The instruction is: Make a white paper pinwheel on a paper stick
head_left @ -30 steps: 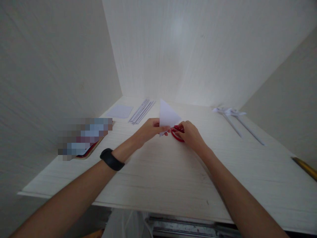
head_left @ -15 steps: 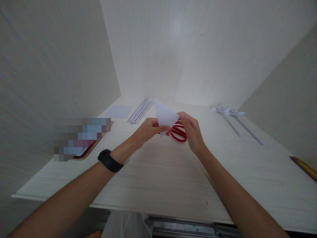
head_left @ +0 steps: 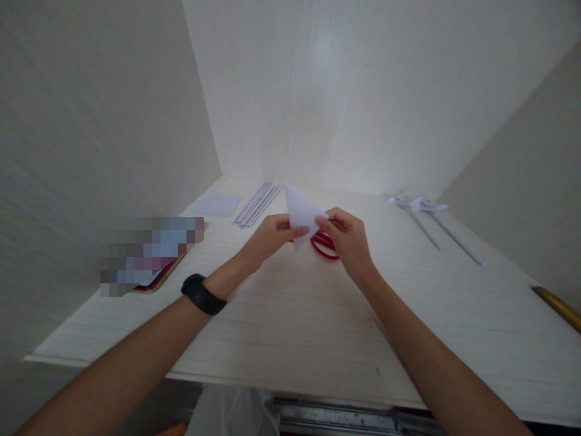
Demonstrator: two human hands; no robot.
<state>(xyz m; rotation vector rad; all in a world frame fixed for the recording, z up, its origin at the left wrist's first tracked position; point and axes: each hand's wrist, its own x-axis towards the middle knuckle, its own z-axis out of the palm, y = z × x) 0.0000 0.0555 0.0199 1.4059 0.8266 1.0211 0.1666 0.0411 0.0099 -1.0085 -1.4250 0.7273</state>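
Note:
A piece of white paper (head_left: 299, 209), folded to a triangle, is held up between both hands above the table. My left hand (head_left: 271, 238) grips its left side, thumb on the face turned to me and fingers behind. My right hand (head_left: 347, 236) pinches the right corner, its thumb lying over the front. Just below and behind the paper lie red-handled scissors (head_left: 325, 247); the hands and paper cover their blades.
Several thin white paper sticks (head_left: 258, 204) and flat square paper (head_left: 218, 204) lie at the back left. Two paper pinwheels (head_left: 420, 206) on sticks rest at the right. A pixelated item (head_left: 154, 254) lies by the left wall, a golden object (head_left: 557, 307) at the right edge.
My right thumb has moved left onto the front of the paper, near its right corner. The right hand now covers more of the scissors' handles. My left hand keeps its grip.

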